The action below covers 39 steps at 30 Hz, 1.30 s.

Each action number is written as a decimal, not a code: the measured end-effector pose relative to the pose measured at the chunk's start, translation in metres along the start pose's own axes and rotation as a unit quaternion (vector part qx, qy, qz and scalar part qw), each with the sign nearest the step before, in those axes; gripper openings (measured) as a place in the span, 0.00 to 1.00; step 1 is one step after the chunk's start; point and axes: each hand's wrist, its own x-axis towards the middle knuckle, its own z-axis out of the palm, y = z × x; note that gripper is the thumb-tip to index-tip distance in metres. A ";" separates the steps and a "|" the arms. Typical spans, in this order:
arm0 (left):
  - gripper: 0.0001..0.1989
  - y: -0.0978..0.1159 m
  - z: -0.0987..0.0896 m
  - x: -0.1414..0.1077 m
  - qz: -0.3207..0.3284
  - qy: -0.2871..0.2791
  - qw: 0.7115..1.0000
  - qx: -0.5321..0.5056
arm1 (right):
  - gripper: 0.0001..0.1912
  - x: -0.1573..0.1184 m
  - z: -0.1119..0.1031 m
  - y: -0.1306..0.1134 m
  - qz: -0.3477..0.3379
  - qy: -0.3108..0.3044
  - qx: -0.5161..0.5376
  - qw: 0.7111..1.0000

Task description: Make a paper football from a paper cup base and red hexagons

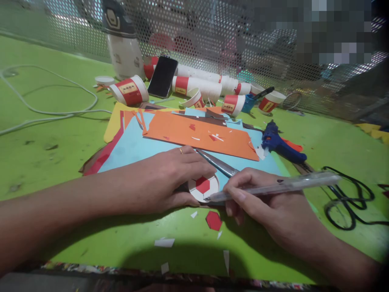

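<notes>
My left hand [173,174] presses a small round white paper disc [212,187], its fingers over the top and its thumb at the lower left edge. A red hexagon [202,185] sits in the middle of the disc, with thin dark lines running out from it. Pinched in my right hand [258,196] is a clear-barrelled pen [288,184], whose tip meets the disc's lower edge. Just behind the disc lies a slim silver tool [220,163], partly hidden by my fingers. Nearer me, a loose red hexagon [214,220] rests among white paper scraps [164,243].
Blue paper [121,150] and an orange sheet [194,132] with scraps lie beyond my hands. A blue glue gun [278,142] and black cord [340,207] are at right. Paper cups [130,90], a phone [163,77] and a bottle [124,52] line the back.
</notes>
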 end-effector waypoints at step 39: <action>0.14 0.005 0.002 0.000 0.050 0.030 0.997 0.056 | 0.07 -0.005 0.000 0.002 -0.063 0.028 -0.077 0.995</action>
